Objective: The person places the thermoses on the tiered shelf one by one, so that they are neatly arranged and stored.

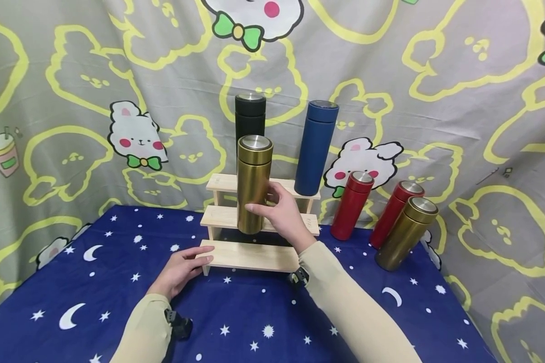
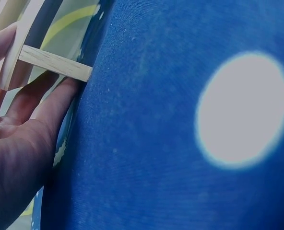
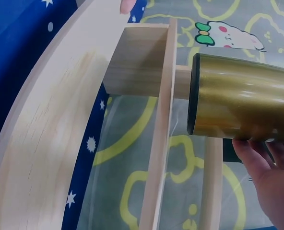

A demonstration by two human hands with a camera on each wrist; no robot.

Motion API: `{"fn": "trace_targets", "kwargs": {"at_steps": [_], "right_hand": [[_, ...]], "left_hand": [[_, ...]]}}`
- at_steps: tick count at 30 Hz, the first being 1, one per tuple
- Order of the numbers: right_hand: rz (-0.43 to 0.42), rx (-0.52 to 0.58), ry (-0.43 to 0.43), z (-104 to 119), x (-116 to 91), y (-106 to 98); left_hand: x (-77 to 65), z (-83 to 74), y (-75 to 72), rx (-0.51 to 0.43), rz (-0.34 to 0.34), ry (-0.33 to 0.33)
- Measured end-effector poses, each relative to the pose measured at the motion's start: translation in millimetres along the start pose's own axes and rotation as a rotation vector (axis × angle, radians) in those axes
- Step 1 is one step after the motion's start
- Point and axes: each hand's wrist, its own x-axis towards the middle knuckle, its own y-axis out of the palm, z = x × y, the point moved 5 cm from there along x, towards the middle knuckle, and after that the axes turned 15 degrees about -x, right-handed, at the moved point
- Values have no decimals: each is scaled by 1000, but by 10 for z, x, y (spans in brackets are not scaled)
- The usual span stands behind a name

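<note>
My right hand point(image 1: 285, 214) grips a gold thermos bottle point(image 1: 252, 176) by its lower right side, keeping it upright in front of the wooden three-step stand point(image 1: 250, 257). In the right wrist view the dark-rimmed base of the thermos point(image 3: 242, 96) overlaps the middle step, with fingers curled under its side. At the stand's lower left end, my left hand point(image 1: 178, 269) holds the bottom step, thumb over the board. The left wrist view has its fingers point(image 2: 63, 98) beside the stand's leg point(image 2: 55, 63). Part of the middle step is hidden behind the thermos.
On the top step stand a black thermos point(image 1: 250, 116) and a blue thermos point(image 1: 317, 148). Two red thermoses, one nearer point(image 1: 351, 206), and a second gold thermos point(image 1: 404, 237) stand right of the stand on the dark blue starry cloth point(image 1: 254, 312). A patterned curtain point(image 1: 172, 80) hangs behind.
</note>
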Motion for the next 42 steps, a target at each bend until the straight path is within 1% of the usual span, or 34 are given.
{"fn": "trace_targets", "kwargs": {"at_steps": [4,9,16,26,35,42], "right_hand": [[-5,-3,-1,2,46,54],[10,-1,-4,22,100,138],[1,9,19,-20,166,204],[10,-22,24,-69,212,236],[12,9,45,-109,223,246],[19,-20,46,-126,217,250]], "left_hand": [[-12,0,3,0,5,0],[-19,-1,-1,1,6,3],[-9,-16,-3,1,6,-4],[-11,-21,3,10,4,-3],[6,-27,21,8,14,1],[1,-14,11,6,11,1]]}}
